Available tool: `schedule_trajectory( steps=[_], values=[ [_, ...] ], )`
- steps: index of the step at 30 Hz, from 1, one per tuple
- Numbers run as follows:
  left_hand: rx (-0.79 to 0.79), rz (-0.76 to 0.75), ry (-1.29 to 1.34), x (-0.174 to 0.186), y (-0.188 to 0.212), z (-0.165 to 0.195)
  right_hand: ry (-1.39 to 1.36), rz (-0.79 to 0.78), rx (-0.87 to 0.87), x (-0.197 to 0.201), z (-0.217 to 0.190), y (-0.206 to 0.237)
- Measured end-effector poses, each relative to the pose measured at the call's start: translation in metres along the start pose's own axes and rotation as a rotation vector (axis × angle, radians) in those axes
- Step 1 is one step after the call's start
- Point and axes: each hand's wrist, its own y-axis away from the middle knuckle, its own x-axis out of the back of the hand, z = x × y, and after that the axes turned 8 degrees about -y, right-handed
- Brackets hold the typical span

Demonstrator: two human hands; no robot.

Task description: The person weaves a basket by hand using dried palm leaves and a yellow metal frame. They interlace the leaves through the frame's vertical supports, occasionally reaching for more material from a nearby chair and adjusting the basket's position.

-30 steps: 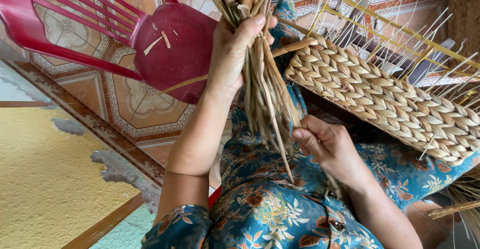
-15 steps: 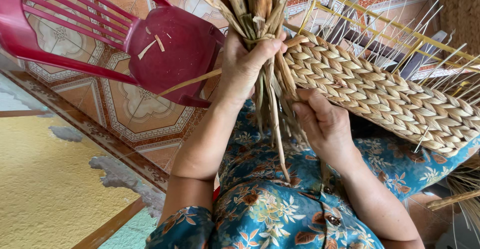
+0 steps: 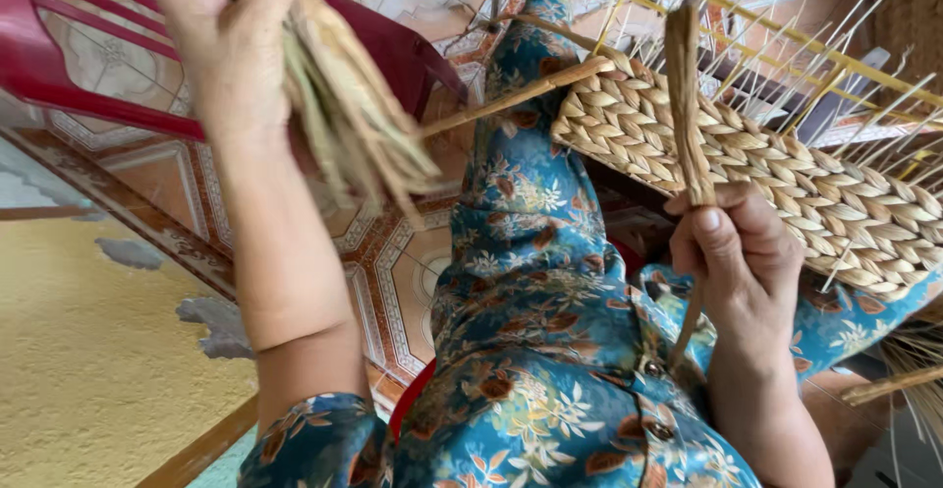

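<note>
My left hand (image 3: pixel 231 41) is raised at the upper left, closed around a thick bundle of dried straw strands (image 3: pixel 349 120) whose ends fan downward. My right hand (image 3: pixel 742 257) pinches a single brown straw strand (image 3: pixel 685 95) that stands upright in front of the woven basket panel (image 3: pixel 776 169). The panel leans across my right knee, with thin pale spokes (image 3: pixel 786 46) sticking up from its top edge. My legs in blue flowered cloth (image 3: pixel 530 243) fill the middle.
A red plastic chair (image 3: pixel 69 85) stands at the upper left on patterned floor tiles (image 3: pixel 383 262). A yellow frame (image 3: pixel 786 41) runs behind the spokes. More loose straw (image 3: pixel 909 370) lies at the lower right. A yellowish surface (image 3: pixel 88 370) lies lower left.
My right hand has drawn one strand out of the bundle and moved right toward the woven panel. My left hand has lifted the bundle up and left.
</note>
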Motion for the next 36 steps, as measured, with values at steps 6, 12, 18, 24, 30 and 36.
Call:
schedule_trajectory(
  steps=[6,12,18,24,30,36],
  values=[
    [-0.272,-0.040,-1.392,0.080,-0.017,-0.039,-0.016,-0.109,0.005,-0.005,0.011,-0.015],
    [-0.001,-0.048,-1.517,0.082,-0.029,-0.144,-0.027,-0.139,-0.114,-0.005,0.018,-0.026],
    [-0.037,-0.194,-0.551,-0.015,0.028,-0.132,-0.095,-0.186,-0.154,-0.020,0.028,-0.046],
    [0.160,-0.541,0.379,-0.119,0.092,-0.084,0.035,-0.220,-0.287,-0.038,0.043,-0.061],
    [0.383,-0.414,0.682,-0.125,0.076,-0.075,0.317,-0.366,-0.062,-0.038,0.051,-0.080],
    [-0.173,0.041,-0.193,-0.047,0.008,-0.049,0.406,-0.129,0.259,-0.010,0.040,-0.128]
  ],
)
